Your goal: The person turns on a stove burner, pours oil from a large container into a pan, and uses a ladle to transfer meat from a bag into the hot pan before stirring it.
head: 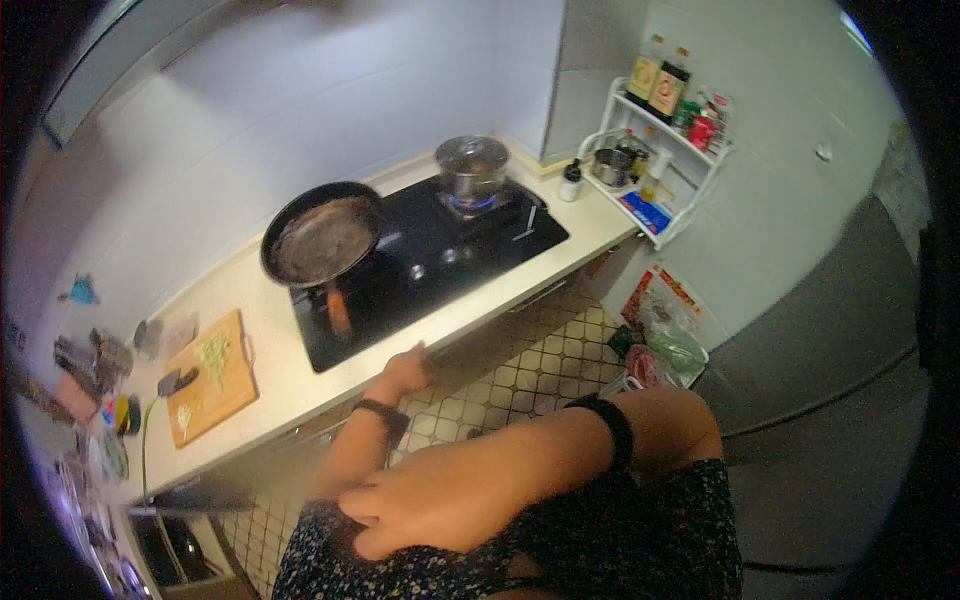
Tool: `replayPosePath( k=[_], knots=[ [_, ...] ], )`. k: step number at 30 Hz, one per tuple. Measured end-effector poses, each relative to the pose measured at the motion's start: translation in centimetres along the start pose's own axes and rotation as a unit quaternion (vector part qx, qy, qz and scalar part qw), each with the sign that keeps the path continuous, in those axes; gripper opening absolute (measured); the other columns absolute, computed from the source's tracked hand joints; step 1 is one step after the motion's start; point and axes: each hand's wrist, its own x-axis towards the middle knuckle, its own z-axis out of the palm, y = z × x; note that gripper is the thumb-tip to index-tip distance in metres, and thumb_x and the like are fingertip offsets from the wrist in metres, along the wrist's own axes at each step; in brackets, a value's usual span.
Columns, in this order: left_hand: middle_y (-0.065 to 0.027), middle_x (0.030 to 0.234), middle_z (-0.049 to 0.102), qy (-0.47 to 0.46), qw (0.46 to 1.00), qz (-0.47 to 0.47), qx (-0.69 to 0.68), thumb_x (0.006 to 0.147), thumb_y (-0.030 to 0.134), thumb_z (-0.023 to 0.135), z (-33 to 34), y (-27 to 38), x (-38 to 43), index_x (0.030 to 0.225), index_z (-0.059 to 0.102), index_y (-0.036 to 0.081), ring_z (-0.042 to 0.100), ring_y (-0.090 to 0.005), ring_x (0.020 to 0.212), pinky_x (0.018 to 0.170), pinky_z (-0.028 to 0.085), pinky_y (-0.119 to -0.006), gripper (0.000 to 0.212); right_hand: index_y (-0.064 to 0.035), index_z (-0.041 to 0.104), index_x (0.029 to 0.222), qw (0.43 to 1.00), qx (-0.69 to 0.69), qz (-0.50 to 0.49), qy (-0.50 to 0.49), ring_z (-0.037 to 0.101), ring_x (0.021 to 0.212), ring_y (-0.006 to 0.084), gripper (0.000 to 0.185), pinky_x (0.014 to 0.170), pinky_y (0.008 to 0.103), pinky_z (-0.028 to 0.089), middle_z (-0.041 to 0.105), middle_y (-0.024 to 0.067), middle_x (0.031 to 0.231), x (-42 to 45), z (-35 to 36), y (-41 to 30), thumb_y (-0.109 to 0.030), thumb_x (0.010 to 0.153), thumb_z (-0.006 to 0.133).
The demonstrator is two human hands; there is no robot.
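Note:
My left hand (407, 373), with a dark band on its wrist, is at the front edge of the pale countertop (480, 307), below the black cooktop (397, 277); its fingers are partly hidden. My right hand (416, 510) lies bent against the dark patterned clothing at my front, and its palm is hidden. A black frying pan (322, 236) with brownish contents or residue sits on the left of the cooktop, its orange-brown handle towards me. On the right, a metal pot (471, 169) stands over a blue flame. Chopped pale green pieces lie on a wooden cutting board (244, 397) beside a dark utensil (178, 382).
A white rack (709, 161) with bottles, a small metal pot and packets stands on the right, next to a small dark bottle (571, 181). Bagged goods (671, 341) are low on the right. Containers and utensils crowd the far left. An open compartment (176, 551) is at lower left.

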Motion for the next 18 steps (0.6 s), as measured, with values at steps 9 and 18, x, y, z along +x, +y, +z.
replayPosePath(
  k=[9, 18],
  knots=[
    [-0.0143, 0.125, 0.056, 0.011, 0.998, 0.05, 0.023, 0.082, 0.043, 0.059, -2.6, 1.8, -1.7, 0.119, 0.059, 0.013, 0.058, -0.0347, 0.104, 0.089, 0.048, -0.038, 0.048, -0.0127, 0.061, 0.114, 0.996, 0.048, -0.081, -0.009, 0.056, 0.092, 0.0393, 0.045, 0.078, 0.0452, 0.046, 0.052, 0.0193, 0.1, 0.3, 0.5, 0.6, -0.003, 0.07, 0.056],
    [-0.0168, 0.133, 0.049, 0.222, 0.966, 0.096, -0.093, 0.073, 0.019, 0.072, -0.8, -3.0, -2.1, 0.13, 0.05, 0.01, 0.044, -0.0365, 0.125, 0.106, 0.034, -0.041, 0.061, -0.0014, 0.057, 0.115, 0.99, 0.12, 0.032, 0.066, 0.059, 0.1, 0.0267, 0.031, 0.086, 0.036, 0.047, 0.061, 0.0158, 0.106, -7.4, -0.9, 5.4, -0.01, 0.087, 0.052]
  ],
)
